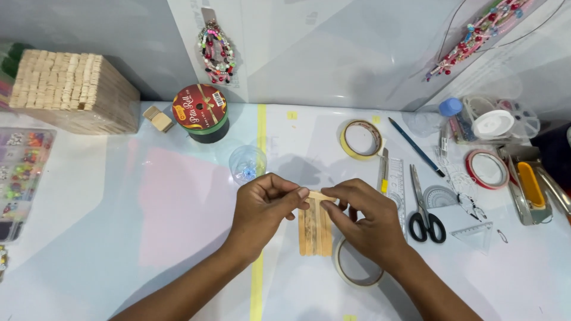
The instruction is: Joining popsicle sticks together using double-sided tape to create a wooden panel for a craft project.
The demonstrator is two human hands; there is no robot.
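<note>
Head view: several craft sticks (315, 229) already laid side by side as a panel at table (148, 208) centre; one cross stick (320, 195) is pinched at each end by left hand (262, 208) and right hand (363, 217) fingers across the top. Lower end is seen without a crosspiece; tape roll (357, 264) lies beside.

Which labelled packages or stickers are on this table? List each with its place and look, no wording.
Ribbon spool: back of the table, left of centre; round, red top label with gold lettering, a white barcode patch, green ribbon edge.
Small yellow sticker: back of the table, right of the yellow tape line; square.
Bead organiser box: left edge; clear, with compartments of mixed colours.
No screens or signs.
</note>
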